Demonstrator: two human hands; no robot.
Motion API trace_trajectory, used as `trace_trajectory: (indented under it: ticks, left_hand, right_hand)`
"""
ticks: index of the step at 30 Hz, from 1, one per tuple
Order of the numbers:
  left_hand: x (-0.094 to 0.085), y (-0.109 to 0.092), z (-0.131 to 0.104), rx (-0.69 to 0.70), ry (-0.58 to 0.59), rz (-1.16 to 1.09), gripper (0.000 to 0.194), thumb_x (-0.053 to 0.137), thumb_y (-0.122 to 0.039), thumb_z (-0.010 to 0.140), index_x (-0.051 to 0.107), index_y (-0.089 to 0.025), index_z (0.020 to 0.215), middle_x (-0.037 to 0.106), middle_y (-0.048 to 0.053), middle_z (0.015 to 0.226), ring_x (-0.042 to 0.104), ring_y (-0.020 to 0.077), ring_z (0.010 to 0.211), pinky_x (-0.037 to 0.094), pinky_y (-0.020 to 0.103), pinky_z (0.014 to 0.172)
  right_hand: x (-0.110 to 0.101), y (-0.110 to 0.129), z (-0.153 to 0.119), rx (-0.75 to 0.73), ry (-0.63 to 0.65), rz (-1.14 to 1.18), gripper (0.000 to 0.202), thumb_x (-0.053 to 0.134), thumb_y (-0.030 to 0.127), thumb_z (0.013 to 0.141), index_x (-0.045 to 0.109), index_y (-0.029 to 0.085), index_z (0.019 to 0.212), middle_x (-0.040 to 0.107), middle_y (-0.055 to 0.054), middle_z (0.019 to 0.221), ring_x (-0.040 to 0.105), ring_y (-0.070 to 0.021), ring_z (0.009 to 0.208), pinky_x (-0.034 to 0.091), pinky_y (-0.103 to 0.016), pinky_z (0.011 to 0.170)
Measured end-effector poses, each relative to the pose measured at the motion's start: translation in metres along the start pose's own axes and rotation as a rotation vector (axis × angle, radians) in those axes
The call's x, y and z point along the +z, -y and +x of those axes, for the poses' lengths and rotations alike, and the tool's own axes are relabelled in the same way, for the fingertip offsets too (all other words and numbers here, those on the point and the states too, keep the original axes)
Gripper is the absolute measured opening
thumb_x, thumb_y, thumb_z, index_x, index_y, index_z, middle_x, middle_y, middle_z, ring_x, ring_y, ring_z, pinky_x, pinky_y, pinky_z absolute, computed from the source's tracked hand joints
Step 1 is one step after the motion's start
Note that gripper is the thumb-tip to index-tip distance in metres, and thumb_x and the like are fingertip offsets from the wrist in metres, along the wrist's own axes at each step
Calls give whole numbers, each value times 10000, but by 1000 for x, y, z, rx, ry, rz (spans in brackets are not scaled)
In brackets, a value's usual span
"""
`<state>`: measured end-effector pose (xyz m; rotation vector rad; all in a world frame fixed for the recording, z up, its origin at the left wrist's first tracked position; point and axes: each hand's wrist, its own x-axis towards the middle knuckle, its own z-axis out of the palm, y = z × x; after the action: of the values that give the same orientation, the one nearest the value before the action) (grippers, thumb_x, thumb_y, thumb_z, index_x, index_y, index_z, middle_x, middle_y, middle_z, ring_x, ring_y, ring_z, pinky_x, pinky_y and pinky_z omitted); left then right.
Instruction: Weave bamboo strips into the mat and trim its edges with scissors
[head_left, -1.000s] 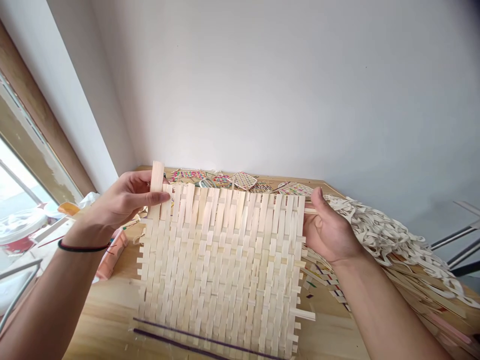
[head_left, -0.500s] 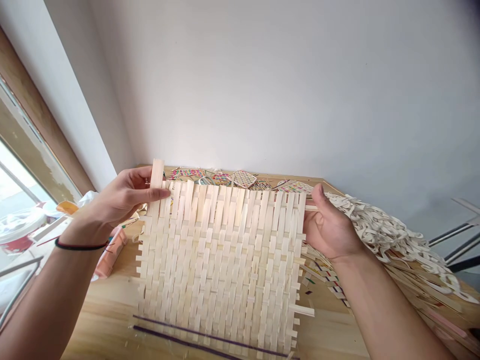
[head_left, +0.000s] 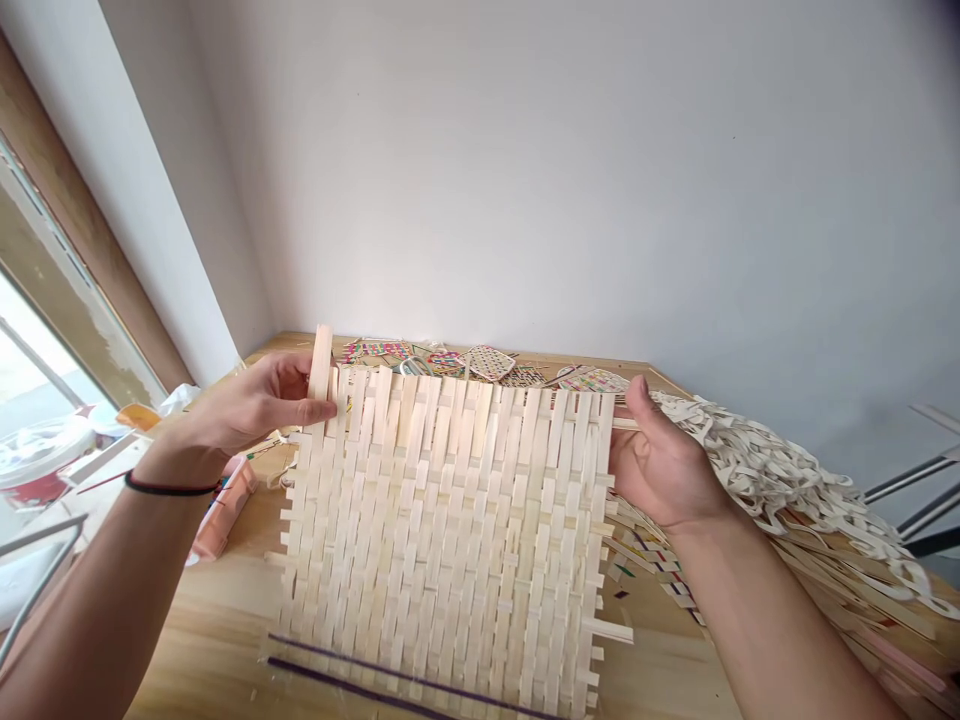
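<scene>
A pale woven mat of flat wooden strips (head_left: pixel 450 530) is held up in front of me, its strip ends sticking out along the edges. My left hand (head_left: pixel 255 405) pinches its upper left corner between thumb and fingers, where one strip rises above the rest. At the upper right edge, my right hand (head_left: pixel 664 460) grips the mat with the thumb raised and the fingers partly hidden behind it. Two dark purple strips (head_left: pixel 352 680) lie near the mat's lower edge.
Colourful woven pieces (head_left: pixel 487 362) lie along the back of the wooden table (head_left: pixel 202 620). A heap of white strips (head_left: pixel 780 470) sits at the right, with loose strips below it. An orange plastic box (head_left: pixel 225 510) and a white-and-red tub (head_left: pixel 37 460) are at the left.
The left hand and the mat's upper left corner have dropped slightly and shifted a little right. The mat is still held by both hands.
</scene>
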<state>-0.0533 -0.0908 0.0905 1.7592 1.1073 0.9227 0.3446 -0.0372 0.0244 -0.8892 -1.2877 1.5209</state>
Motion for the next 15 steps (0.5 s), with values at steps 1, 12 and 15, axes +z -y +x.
trace_trajectory:
  ticks: [1, 12, 15]
  left_hand:
    - [1, 0, 0, 9, -27, 7, 154, 826, -332, 853, 789, -197, 918, 724, 3, 827, 638, 142, 736, 478, 266, 691]
    - [-8, 13, -1, 89, 2, -81, 123, 823, -329, 873, 787, -220, 827, 661, -4, 808, 583, 136, 726, 444, 276, 672]
    - [-10, 14, -1, 128, 22, -94, 157, 834, -362, 840, 777, -220, 802, 647, 9, 778, 595, 166, 731, 468, 304, 679]
  right_hand:
    - [0, 0, 0, -1, -1, 4, 657, 516, 819, 916, 784, 310, 1233, 853, -90, 1075, 757, -376, 1225, 637, -520, 1043]
    - [1, 1, 0, -28, 6, -16, 670, 519, 832, 904, 798, 315, 1227, 852, -96, 1086, 742, -402, 1245, 633, -547, 1047]
    - [0, 1, 0, -18, -8, 3, 654, 525, 821, 912, 797, 324, 1239, 852, -92, 1083, 740, -400, 1250, 631, -546, 1051]
